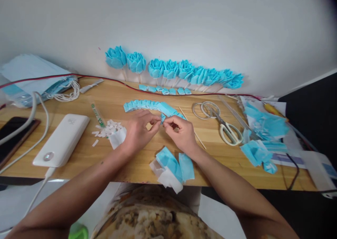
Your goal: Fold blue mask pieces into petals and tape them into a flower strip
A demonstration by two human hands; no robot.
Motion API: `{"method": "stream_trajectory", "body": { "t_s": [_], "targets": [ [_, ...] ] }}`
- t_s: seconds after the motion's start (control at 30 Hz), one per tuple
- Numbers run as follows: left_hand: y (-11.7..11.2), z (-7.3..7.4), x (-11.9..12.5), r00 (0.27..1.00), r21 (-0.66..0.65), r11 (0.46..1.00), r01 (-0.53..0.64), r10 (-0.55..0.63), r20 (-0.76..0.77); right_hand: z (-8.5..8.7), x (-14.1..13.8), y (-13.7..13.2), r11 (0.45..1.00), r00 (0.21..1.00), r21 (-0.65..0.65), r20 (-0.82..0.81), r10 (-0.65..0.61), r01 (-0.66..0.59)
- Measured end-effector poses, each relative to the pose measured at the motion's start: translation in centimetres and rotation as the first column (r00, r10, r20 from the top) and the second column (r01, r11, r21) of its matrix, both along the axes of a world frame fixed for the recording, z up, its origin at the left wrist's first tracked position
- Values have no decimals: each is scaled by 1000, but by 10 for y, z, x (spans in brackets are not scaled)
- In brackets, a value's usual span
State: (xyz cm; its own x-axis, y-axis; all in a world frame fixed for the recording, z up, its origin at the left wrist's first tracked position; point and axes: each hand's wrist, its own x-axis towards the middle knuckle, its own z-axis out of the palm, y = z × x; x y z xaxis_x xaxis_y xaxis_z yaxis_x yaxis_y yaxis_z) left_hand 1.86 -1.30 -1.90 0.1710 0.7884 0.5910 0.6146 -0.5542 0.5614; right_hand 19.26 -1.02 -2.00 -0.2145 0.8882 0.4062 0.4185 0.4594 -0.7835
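Observation:
Between the fingertips of both hands is a small folded piece of blue fabric (163,118), mostly covered by the fingers. My left hand (140,130) pinches it from the left, and my right hand (181,133) from the right. Just behind the hands curves a row of folded blue petals (142,104). Beside my right hand lies a thin wooden stick (199,140). Closer to my body are flat blue and white fabric pieces (171,165). Small white strips (110,127) sit in a pile by my left hand.
Blue fabric flowers (136,62) on sticks lean on the wall, with small folded pieces (165,91) before them. Scissors (228,130), tape rings (210,109) and blue scraps (259,153) are at right. A white power bank (61,140), phone (15,137) and bagged masks (37,79) are left.

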Motion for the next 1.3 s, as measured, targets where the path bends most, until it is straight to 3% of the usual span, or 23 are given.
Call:
{"method": "stream_trajectory", "body": {
  "t_s": [0.43,0.6,0.67,0.73,0.83,0.9,1.07,1.3],
  "targets": [
    [-1,4,1,995,-115,992,57,-46,92,1,-1,1,993,997,-118,-72,5,-14],
    [0,7,-3,965,-205,977,67,-11,262,7,2,4,967,990,-252,-143,-7,-29],
    [2,8,-5,925,-302,951,61,60,375,9,3,6,947,984,-316,-177,-1,-56],
    [4,8,-7,880,-409,904,125,89,466,11,4,7,929,977,-359,-215,8,-86],
    [6,9,-8,851,-516,814,266,53,523,10,5,7,915,970,-387,-243,16,-112],
    [6,8,-7,855,-554,780,291,47,516,8,6,7,910,968,-395,-249,26,-126],
    [4,6,-5,869,-579,776,249,85,487,10,6,6,892,959,-402,-265,100,-204],
    [3,9,-4,865,-585,747,316,27,501,12,4,6,927,980,-349,-181,81,-141]
  ]
}}
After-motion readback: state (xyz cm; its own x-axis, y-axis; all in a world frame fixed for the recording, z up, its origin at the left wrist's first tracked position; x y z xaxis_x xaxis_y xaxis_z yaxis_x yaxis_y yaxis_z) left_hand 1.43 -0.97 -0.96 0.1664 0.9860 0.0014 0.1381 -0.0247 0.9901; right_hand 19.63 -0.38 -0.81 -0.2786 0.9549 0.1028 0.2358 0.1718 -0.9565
